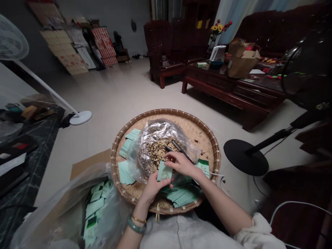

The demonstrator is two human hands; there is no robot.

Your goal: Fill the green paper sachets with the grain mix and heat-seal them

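My left hand pinches a small pale green packet upright over a round woven bamboo tray. My right hand is closed on the packet's top edge and also grips a dark scoop-like tool that points into a clear plastic bag of brown dried bits. Several more green packets lie on the tray to the left and in front of the bag.
A plastic bag of green packets lies at my lower left on cardboard. A white fan stand is left, a black fan base right. A dark wooden table with a brown paper bag stands behind.
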